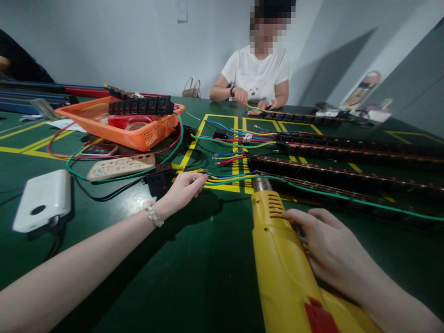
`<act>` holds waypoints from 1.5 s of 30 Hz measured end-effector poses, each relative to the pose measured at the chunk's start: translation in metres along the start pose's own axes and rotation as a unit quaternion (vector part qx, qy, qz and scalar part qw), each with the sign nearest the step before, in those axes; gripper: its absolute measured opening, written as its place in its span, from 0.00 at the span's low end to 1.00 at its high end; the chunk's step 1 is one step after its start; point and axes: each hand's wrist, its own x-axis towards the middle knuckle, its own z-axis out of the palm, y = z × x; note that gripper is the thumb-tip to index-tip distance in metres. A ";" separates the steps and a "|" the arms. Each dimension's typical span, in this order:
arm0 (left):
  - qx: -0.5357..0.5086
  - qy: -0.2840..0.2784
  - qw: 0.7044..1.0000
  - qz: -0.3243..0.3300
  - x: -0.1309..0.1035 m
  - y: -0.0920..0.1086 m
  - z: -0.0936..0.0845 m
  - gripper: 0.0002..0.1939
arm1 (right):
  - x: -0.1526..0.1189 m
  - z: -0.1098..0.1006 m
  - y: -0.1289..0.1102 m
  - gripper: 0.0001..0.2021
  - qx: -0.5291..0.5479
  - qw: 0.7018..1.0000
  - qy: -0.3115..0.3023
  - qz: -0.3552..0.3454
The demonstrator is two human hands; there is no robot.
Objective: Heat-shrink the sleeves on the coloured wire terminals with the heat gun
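My right hand [329, 245] is wrapped round a yellow heat gun [277, 249], its metal nozzle [262, 184] pointing away from me at the nearest wires. Pinched in my left hand [185, 189] are the ends of several wires [231, 178], blue, yellow and green. They run right along a long dark socket strip [347, 194], with the green wire lying over its near side. The nozzle is close to where the wires meet the strip; whether they touch cannot be made out. Behind lie more strips [333, 169] with loose blue and red wire ends [231, 158].
An orange basket [152, 138] holding black socket blocks [140, 106] stands at the left. Nearer lie a white device [43, 201] with a cable, a phone [100, 149] and a beige perforated piece [121, 167]. Across the green table [208, 277], a person [256, 74] handles another strip.
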 end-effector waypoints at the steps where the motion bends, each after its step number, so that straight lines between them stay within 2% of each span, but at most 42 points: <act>1: -0.001 0.000 1.000 0.000 0.000 0.000 0.000 0.26 | 0.000 0.000 0.000 0.16 0.006 1.000 -0.006 -0.008; 8: -0.001 0.006 1.000 0.006 0.000 -0.001 0.001 0.26 | -0.001 0.006 0.001 0.20 0.019 0.999 -0.039 -0.004; 16: 0.004 0.006 1.000 0.018 0.001 0.002 0.000 0.26 | 0.003 0.004 -0.002 0.22 0.027 0.999 -0.040 -0.010; 22: 0.004 0.010 1.000 0.023 0.001 0.000 0.000 0.27 | 0.024 0.010 -0.024 0.26 0.019 0.999 -0.036 -0.035; 30: -0.009 0.008 1.000 0.023 0.001 -0.002 0.000 0.26 | 0.051 0.021 -0.054 0.22 0.059 0.995 -0.013 -0.079; 34: -0.014 0.002 1.000 0.018 0.000 -0.001 0.000 0.26 | 0.052 0.021 -0.055 0.21 0.058 0.995 -0.007 -0.076; 45: -0.014 0.000 1.000 0.022 0.000 -0.002 -0.002 0.26 | 0.048 0.020 -0.052 0.25 0.068 0.995 -0.005 -0.077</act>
